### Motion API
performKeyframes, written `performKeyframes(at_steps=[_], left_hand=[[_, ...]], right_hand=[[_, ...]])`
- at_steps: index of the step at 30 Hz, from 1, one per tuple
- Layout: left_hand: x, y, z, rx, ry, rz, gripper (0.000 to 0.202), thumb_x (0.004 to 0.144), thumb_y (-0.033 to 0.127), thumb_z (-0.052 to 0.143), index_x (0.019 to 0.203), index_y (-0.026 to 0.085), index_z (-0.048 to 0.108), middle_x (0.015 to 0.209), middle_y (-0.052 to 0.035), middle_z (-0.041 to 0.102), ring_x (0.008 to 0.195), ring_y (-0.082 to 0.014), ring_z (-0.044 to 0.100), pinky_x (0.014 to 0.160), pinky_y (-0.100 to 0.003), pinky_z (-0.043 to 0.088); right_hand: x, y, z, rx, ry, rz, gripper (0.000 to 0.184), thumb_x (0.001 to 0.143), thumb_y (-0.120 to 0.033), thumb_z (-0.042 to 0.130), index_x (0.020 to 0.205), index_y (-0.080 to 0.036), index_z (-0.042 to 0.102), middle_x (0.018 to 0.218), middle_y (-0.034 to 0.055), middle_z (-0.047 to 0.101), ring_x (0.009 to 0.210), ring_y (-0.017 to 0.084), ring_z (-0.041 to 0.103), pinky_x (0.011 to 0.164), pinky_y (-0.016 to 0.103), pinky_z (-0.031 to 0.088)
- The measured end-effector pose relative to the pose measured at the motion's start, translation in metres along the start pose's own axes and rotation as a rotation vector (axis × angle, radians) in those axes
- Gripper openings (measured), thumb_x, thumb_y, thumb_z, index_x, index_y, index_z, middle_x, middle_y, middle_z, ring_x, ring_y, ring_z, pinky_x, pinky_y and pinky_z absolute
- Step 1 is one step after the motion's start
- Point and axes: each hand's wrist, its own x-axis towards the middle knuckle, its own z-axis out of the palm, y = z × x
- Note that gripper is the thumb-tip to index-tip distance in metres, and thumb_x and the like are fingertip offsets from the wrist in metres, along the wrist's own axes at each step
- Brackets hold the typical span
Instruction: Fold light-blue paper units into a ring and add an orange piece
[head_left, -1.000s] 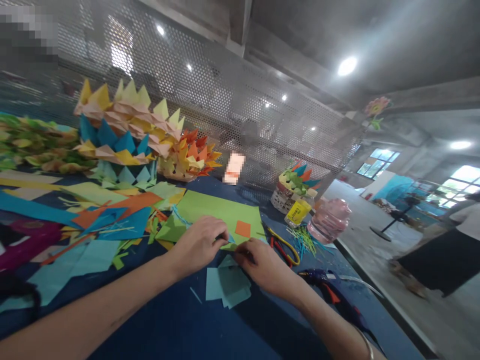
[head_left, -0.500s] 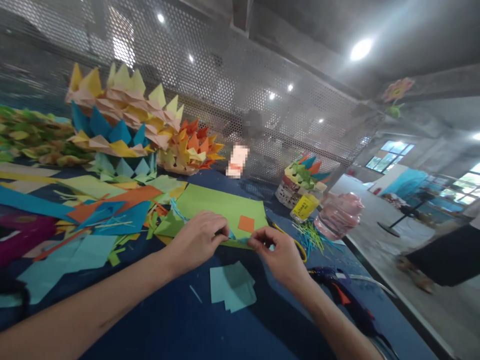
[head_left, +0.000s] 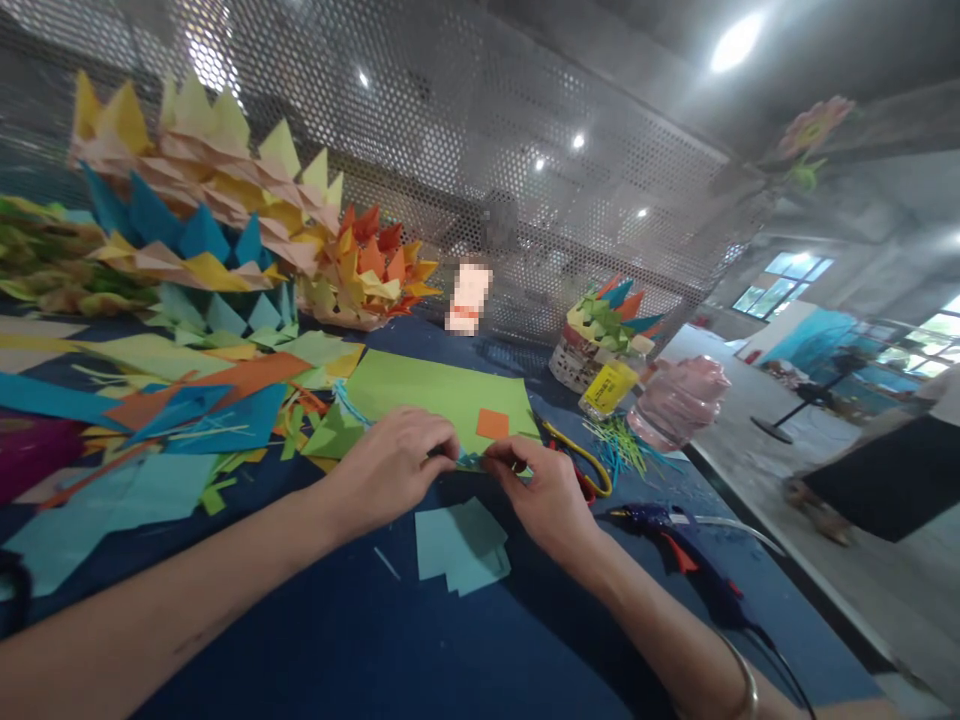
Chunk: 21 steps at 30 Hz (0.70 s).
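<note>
My left hand [head_left: 390, 468] and my right hand [head_left: 541, 492] meet over the blue table [head_left: 360, 650], both pinching a small light-blue paper piece [head_left: 472, 461] between their fingertips. The piece sits at the near edge of a green paper sheet [head_left: 431, 392] that carries a small orange square [head_left: 493, 424]. Just in front of my hands lies a stack of light-blue paper squares [head_left: 459, 544].
Folded paper crowns in yellow, blue and orange [head_left: 210, 220] stand at the back left, with loose coloured sheets and scraps [head_left: 187, 410] before them. Scissors [head_left: 577, 465], a blue glue gun [head_left: 679, 545], a pink jar [head_left: 679, 400] and a basket [head_left: 592, 355] are at the right. A person [head_left: 892, 470] stands beyond the table's right edge.
My right hand lifted off the light-blue stack and came up to the small piece that my left hand holds. The view has shifted slightly.
</note>
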Motion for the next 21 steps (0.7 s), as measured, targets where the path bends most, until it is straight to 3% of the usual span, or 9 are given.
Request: performKeyframes(at_steps=[21], left_hand=[[-0.0003, 0.0077, -0.0034, -0.007, 0.026, -0.005, 0.01, 0.079, 0.011, 0.055, 0.072, 0.019, 0.053, 0.07, 0.0007, 0.061, 0.071, -0.0171, 0.053, 0.072, -0.033, 0.039]], right_hand=[[-0.002, -0.0047, 0.0024, -0.056, -0.014, -0.03, 0.01, 0.079, -0.009, 0.057, 0.078, -0.017, 0.063, 0.073, 0.0004, 0.066, 0.067, 0.012, 0.059, 0.065, 0.022, 0.044]])
